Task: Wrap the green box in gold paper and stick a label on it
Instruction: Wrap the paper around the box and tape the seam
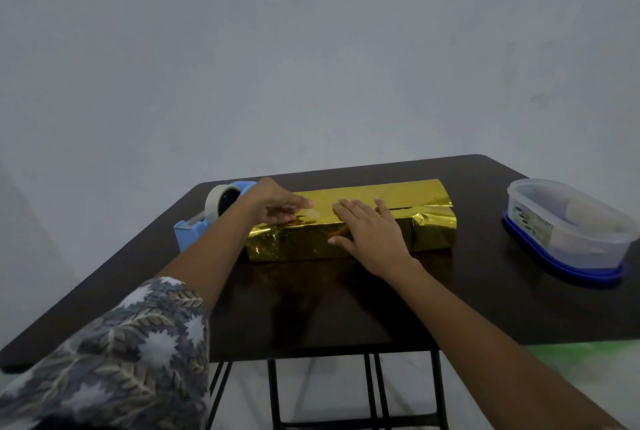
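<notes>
A long box wrapped in gold paper (408, 201) lies across the middle of the dark table (311, 308); no green shows. My right hand (367, 232) lies flat on the top of the box, fingers straight, pressing the paper seam down, thumb against the front face. My left hand (273, 204) is over the left end of the box and pinches a short strip of clear tape (313, 214) just above the paper. A loose flap of gold paper stands slightly open at the right end.
A blue tape dispenser (194, 230) with a roll of clear tape (216, 204) stands at the table's left, behind my left forearm. A clear oval plastic container (568, 225) on a blue lid sits at the right edge. A grey wall lies behind.
</notes>
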Demonstrator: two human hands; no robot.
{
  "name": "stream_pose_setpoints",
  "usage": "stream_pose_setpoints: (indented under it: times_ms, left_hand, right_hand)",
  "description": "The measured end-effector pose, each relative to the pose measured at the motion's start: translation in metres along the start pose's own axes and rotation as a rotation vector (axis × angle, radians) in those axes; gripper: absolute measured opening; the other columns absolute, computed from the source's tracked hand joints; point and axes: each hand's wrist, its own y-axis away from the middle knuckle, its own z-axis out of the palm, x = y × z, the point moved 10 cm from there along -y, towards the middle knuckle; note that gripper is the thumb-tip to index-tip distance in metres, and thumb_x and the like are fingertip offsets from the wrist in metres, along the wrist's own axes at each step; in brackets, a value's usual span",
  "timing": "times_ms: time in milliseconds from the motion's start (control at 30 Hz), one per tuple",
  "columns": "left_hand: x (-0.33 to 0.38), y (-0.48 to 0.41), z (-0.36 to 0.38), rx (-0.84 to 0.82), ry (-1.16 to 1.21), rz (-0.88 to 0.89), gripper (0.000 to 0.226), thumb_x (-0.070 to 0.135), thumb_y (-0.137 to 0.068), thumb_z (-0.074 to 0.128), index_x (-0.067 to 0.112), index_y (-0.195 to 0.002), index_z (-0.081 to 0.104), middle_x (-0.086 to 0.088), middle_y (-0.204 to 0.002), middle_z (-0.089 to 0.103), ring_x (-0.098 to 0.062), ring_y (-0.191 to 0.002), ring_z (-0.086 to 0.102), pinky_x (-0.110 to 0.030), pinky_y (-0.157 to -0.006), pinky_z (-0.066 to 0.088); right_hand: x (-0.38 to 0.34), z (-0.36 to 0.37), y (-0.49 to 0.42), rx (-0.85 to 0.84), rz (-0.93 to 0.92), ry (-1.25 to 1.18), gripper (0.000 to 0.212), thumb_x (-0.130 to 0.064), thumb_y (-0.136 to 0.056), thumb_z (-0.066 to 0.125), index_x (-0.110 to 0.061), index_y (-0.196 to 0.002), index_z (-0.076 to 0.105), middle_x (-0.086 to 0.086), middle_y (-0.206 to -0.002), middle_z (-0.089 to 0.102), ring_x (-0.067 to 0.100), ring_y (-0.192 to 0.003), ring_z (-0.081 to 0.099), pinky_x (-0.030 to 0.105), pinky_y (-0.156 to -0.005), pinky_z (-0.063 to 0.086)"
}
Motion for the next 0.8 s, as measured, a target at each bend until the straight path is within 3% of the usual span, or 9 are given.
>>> stream_pose_setpoints:
  times_ms: [133, 367, 800]
  left_hand:
    - [0.003, -0.001, 0.001, 0.026, -0.018, 0.018, 0.027, 0.019, -0.072, 0.081, 0.007, -0.076, 0.057, -0.004, -0.074, 0.062, -0.011, -0.064, 0.059, -0.016, -0.048, 0.050]
    - [0.001, -0.001, -0.001, 0.028, -0.005, 0.010, 0.027, 0.018, -0.073, 0.080, 0.007, -0.077, 0.056, -0.004, -0.075, 0.061, -0.011, -0.064, 0.059, -0.015, -0.043, 0.049]
    - [0.003, -0.012, -0.001, 0.098, -0.164, 0.057, 0.031, 0.020, -0.071, 0.082, 0.004, -0.081, 0.058, -0.011, -0.085, 0.063, -0.014, -0.064, 0.057, -0.020, -0.057, 0.050]
  right_hand:
    - [0.000, 0.001, -0.001, -0.012, 0.001, 0.001, 0.064, -0.056, -0.094, 0.029, -0.025, -0.149, 0.018, -0.004, -0.157, 0.018, 0.014, -0.145, 0.013, 0.039, -0.118, 0.002]
    - [0.001, 0.002, -0.001, -0.006, 0.002, -0.009, 0.066, -0.058, -0.093, 0.031, -0.025, -0.149, 0.020, -0.005, -0.157, 0.020, 0.014, -0.145, 0.014, 0.040, -0.118, 0.003]
    - [0.001, 0.006, -0.004, -0.005, 0.002, -0.013, 0.067, -0.059, -0.093, 0.030, -0.025, -0.149, 0.019, -0.004, -0.157, 0.019, 0.014, -0.145, 0.014, 0.040, -0.117, 0.003]
